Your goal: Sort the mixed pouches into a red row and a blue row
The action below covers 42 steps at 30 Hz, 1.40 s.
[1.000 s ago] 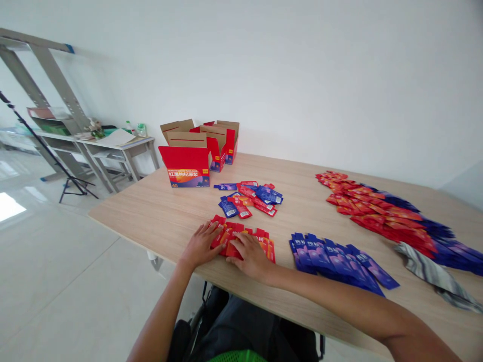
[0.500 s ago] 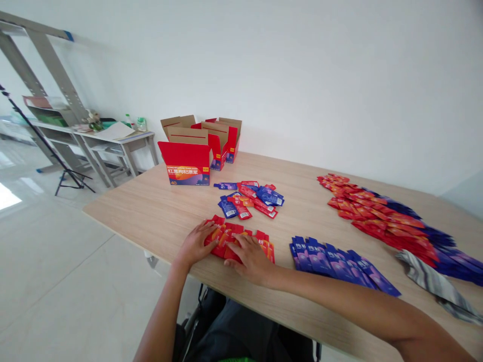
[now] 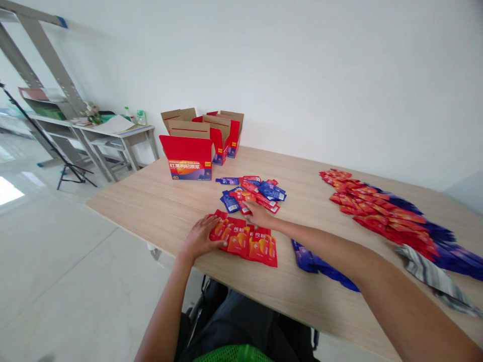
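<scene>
While your left hand (image 3: 199,237) lies flat, fingers spread, on the nine o'clock end of the red sachet row (image 3: 251,245), your right hand (image 3: 260,215) reaches with a long arm to the mixed sachet pile (image 3: 260,192) at the row's twelve o'clock. You seem to be sorting reds. I cannot tell whether those fingertips grip anything, so the next move calls for a clean pinch on one red sachet.
</scene>
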{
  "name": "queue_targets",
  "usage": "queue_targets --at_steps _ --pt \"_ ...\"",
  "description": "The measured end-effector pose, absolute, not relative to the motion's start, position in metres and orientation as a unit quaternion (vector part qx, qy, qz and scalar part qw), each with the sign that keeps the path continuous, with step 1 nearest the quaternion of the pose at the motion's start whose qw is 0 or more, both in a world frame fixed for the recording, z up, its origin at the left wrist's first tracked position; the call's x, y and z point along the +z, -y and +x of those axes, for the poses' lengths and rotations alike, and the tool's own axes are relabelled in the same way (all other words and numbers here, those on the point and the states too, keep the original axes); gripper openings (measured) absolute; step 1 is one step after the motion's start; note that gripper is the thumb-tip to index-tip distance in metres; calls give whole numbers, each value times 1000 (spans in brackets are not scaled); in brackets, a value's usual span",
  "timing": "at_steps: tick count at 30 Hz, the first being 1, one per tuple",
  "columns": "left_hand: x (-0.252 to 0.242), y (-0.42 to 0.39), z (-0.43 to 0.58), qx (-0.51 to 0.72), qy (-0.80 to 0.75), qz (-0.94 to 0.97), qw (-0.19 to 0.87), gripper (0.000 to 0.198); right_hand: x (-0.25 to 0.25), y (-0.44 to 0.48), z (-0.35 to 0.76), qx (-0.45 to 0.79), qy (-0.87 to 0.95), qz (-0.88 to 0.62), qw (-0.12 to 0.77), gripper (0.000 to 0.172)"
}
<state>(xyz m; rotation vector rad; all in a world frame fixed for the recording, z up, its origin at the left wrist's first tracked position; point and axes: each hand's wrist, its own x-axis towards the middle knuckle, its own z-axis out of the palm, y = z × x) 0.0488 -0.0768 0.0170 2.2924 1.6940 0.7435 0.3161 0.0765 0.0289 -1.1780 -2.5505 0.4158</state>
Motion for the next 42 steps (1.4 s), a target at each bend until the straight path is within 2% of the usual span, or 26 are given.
queue_targets --at_steps 2,4,12,15,18,22,24,26,29,32,36,42 --pt "18 76 50 242 -572 777 99 101 31 -78 317 138 894 -409 119 56" --pt "17 76 50 242 -570 780 94 107 33 -76 318 114 904 -397 107 52" --pt "14 75 51 249 -578 774 67 91 40 -62 328 11 936 -348 42 46" --pt "13 76 52 248 -571 781 52 87 40 -61 339 43 932 -350 88 43" --pt "11 76 53 257 -552 793 18 94 41 -62 351 97 900 -389 169 34" --pt "9 76 52 260 -520 813 -15 104 46 -63 364 179 780 -518 303 13" --pt "8 78 52 260 -506 822 -26 112 49 -58 368 204 732 -550 347 10" --pt "7 80 54 255 -496 829 -30 116 51 -46 370 273 677 -555 399 15" --pt "5 83 61 234 -496 836 -19 115 53 -16 370 471 534 -521 471 39" --pt "4 85 69 212 -504 837 0 105 56 20 372 570 467 -487 468 59" --pt "6 85 72 197 -515 834 14 91 59 54 377 544 513 -500 438 62" --pt "14 87 72 213 -499 840 22 91 47 74 380 476 624 -502 364 55"
